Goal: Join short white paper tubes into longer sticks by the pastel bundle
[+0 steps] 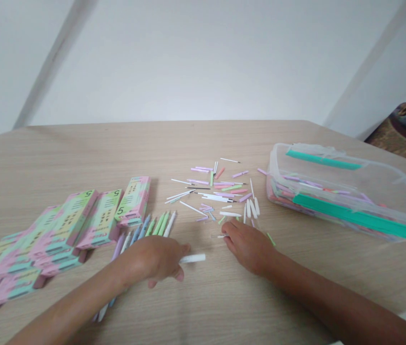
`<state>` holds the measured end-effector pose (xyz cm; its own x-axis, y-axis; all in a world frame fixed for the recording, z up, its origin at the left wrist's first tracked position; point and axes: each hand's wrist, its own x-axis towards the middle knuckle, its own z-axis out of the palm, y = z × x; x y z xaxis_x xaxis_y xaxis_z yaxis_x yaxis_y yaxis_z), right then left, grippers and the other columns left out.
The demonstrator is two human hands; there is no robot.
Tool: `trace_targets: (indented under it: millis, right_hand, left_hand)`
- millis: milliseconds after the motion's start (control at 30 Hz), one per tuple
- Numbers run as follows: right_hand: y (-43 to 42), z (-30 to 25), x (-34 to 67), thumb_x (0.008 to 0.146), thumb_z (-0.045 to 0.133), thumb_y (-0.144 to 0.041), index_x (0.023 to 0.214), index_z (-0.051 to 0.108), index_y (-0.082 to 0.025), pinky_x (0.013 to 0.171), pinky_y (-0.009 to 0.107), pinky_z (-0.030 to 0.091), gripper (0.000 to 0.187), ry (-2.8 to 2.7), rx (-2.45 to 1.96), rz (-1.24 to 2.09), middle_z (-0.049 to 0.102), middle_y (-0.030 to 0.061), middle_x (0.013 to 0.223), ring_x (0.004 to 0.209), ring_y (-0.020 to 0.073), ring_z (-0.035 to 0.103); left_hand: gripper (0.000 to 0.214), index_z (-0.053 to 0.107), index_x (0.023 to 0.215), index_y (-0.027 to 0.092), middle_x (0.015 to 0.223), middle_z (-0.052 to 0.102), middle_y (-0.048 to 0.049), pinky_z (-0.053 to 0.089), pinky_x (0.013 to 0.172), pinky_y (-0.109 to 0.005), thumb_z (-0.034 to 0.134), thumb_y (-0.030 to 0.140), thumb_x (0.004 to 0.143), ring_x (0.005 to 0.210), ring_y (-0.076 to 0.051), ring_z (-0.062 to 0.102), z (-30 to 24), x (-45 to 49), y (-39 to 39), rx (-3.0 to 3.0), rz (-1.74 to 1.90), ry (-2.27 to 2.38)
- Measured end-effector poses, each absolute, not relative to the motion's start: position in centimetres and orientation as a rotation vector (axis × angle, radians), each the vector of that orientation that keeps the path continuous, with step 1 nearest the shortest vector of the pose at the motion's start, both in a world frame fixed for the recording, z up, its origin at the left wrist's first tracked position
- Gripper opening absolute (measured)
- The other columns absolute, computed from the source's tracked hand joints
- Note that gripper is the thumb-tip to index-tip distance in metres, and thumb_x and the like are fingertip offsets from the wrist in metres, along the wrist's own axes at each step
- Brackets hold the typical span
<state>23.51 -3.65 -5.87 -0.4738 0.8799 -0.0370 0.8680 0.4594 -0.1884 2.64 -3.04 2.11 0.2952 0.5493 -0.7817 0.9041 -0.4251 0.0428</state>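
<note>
My left hand (pixel 163 258) is closed around a white pen barrel (pixel 194 258), which sticks out to the right past the fingertips. Under and behind that hand lies a row of assembled pens (pixel 158 224) in purple, white, blue and green. My right hand (pixel 246 244) pinches a small, thin white piece (pixel 221 235) just above the table, too small to name surely. Loose pen parts surround its fingers: white barrels (pixel 252 208), ink refills (pixel 213 197) and purple, green and pink pieces (pixel 234 191).
Pink and green boxes marked 5 (pixel 102 215) are stacked at the left. At the right stands a clear plastic bin (pixel 332 177) with teal latches, holding more colored parts. A white wall (pixel 188 62) rises behind the wooden table (pixel 134 148).
</note>
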Motion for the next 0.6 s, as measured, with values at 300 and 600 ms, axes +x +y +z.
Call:
trace_targets:
  millis: [300,600]
  right_hand:
    - [-3.7,-6.1,22.9,0.089,0.041,-0.022,0.097,0.052,-0.018,0.069,0.028,0.036,0.014,-2.648,-1.533,0.221,0.054,0.0066,0.098,0.088,0.0181,0.051]
    - [-3.3,-7.0,22.3,0.091,0.038,-0.021,0.092,0.053,-0.018,0.068,0.028,0.036,0.015,-2.687,-1.463,0.182,0.054,0.0056,0.092,0.084,0.0171,0.051]
  left_hand:
    - [0.058,0.044,0.126,0.023,0.079,0.070,-0.0044,0.035,0.044,-0.021,0.056,0.011,0.071,0.057,-0.018,0.062,2.5,3.0,-2.9,2.024,-0.972,1.284]
    - [0.062,0.046,0.124,0.024,0.076,0.070,-0.0017,0.032,0.040,-0.019,0.056,0.006,0.065,0.053,-0.016,0.060,2.1,2.7,-2.9,2.048,-0.940,1.298]
